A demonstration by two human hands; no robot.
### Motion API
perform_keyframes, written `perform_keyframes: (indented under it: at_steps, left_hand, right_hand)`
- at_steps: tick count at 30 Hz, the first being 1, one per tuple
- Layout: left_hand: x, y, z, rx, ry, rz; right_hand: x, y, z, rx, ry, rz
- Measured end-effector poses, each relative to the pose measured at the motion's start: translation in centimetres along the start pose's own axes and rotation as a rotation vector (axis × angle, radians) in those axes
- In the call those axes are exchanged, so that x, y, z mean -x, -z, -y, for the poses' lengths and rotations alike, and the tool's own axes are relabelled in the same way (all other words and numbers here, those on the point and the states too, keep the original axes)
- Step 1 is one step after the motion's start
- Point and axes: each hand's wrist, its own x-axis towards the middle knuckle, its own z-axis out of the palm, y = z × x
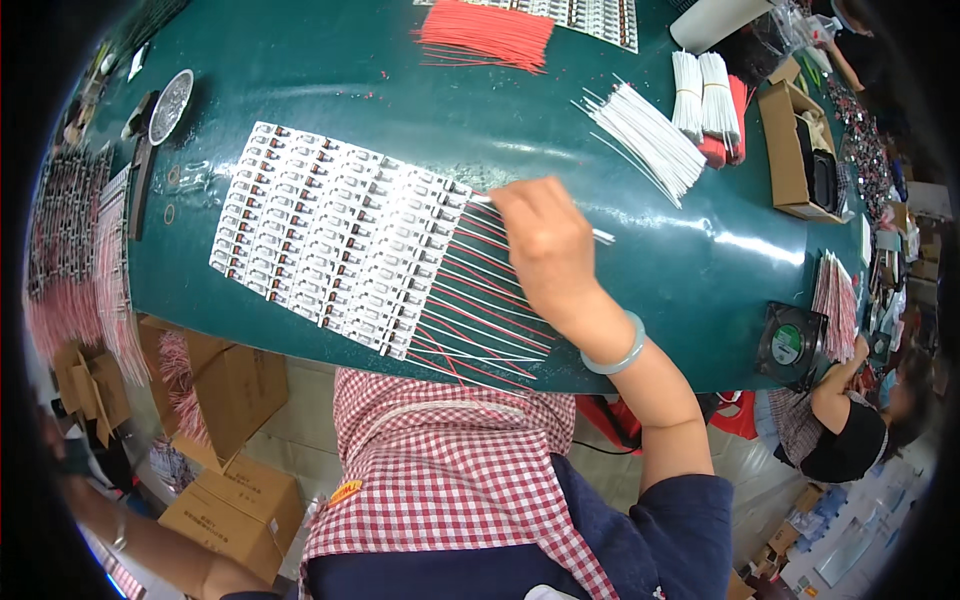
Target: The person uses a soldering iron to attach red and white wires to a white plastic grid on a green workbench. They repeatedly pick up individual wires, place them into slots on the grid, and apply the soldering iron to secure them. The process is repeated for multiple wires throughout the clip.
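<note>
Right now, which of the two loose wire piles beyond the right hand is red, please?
The red pile is the farther one, overlapping a board panel; the white pile lies to its right, nearer the right hand.

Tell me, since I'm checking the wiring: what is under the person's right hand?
Red and white wires reach under the right hand from the white panel, over the green tabletop. White ends show beyond the hand; the stretch between is covered.

Dk grn table w/ white glare; pale flr below, prob. tiled; cardbd boxes at L.
</note>
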Motion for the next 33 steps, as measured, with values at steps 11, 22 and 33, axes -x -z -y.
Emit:
perform_keyframes:
  at_steps: [11,22,33]
  left_hand:
    - [12.5,-4.4,14.6,0.385,0.442,0.275]
    - [14.1,-6.2,13.6,0.367,0.439,0.158]
    - [15.6,-7.1,16.3,0.492,0.497,0.173]
  right_hand:
    - [-0.8,1.9,-11.8,0.393,-0.138,-0.145]
    - [-1.9,0.8,-12.0,0.386,-0.133,-0.171]
    - [-5.6,4.9,-11.0,0.538,-0.044,0.043]
